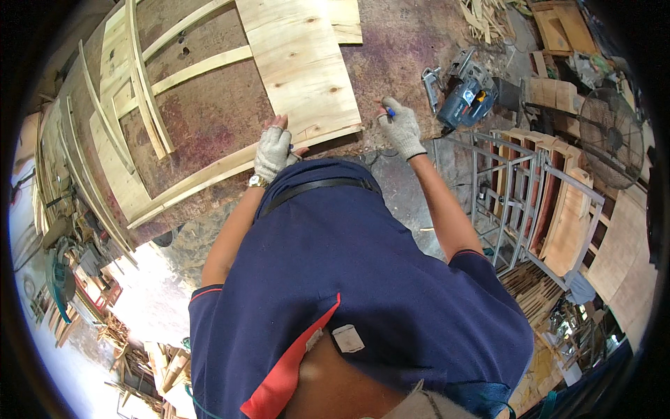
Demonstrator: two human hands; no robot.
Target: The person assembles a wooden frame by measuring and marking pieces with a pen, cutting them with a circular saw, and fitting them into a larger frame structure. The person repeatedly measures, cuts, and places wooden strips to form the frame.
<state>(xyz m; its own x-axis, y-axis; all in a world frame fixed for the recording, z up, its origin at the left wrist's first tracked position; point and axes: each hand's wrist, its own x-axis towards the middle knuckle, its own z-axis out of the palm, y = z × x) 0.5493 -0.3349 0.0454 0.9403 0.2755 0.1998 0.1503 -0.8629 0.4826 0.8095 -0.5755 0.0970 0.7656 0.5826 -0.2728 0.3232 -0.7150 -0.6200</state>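
Observation:
A wide plywood board (300,66) lies on the worktable, with a long thin wooden strip (209,171) along its near edge. My left hand (272,150), in a white knitted glove with bare fingertips, grips the strip by the board's near left corner. Its fingers lie on top and the thumb reaches toward the near side; a small blue spot shows beside it. Just right of the board, my right hand (403,130), gloved the same way, is raised with its fingers closed on a small blue object (391,111), mostly hidden.
A blue-grey jigsaw (466,98) rests on the worktable (216,105) to the right. Curved wooden strips (143,77) lie at the left. A metal frame (506,202) with stacked wooden parts and a standing fan (611,136) are farther right. Wood scraps (157,366) litter the lower left.

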